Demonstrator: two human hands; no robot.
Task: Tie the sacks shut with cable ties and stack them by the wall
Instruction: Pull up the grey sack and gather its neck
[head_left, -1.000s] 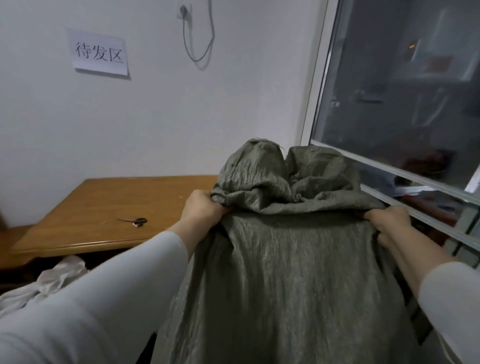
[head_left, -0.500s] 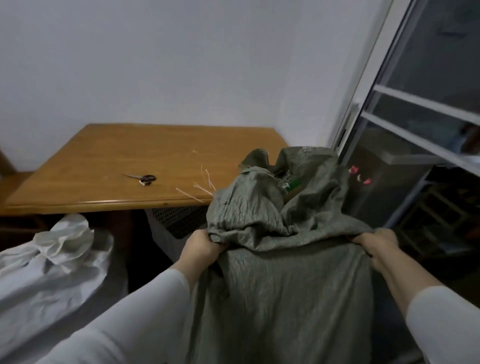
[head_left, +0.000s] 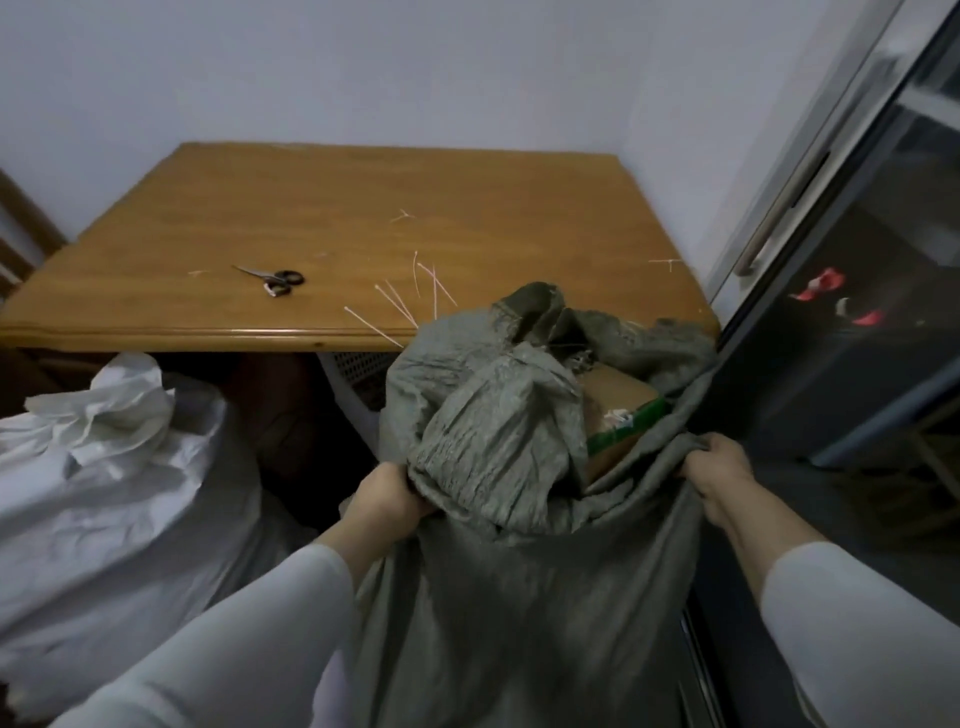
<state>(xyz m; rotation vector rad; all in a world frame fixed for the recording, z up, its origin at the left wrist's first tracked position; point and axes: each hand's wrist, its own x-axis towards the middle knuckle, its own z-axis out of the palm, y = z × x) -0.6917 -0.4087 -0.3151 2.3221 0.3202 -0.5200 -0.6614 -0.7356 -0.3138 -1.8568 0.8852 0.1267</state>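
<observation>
A grey-green woven sack (head_left: 519, 613) stands in front of me with its mouth open and its loose top folded over. My left hand (head_left: 387, 499) grips the left side of the rim. My right hand (head_left: 719, 470) grips the right side. Inside the mouth shows a brown cardboard box (head_left: 615, 402) with green tape. Several pale cable ties (head_left: 415, 293) lie loose near the front edge of the wooden table (head_left: 467, 197) behind the sack. A white sack (head_left: 114, 499) with a bunched top stands at the left.
Small scissors (head_left: 275, 278) lie on the table left of the ties. A white wall (head_left: 415, 67) runs behind the table. A glass sliding door (head_left: 852, 291) with a grey frame closes off the right side. A white perforated basket (head_left: 358, 374) sits under the table.
The view has tilted downward and the sack sits lower. The sack's mouth has opened wider, showing the box inside. Both hands keep their grip on the rim.
</observation>
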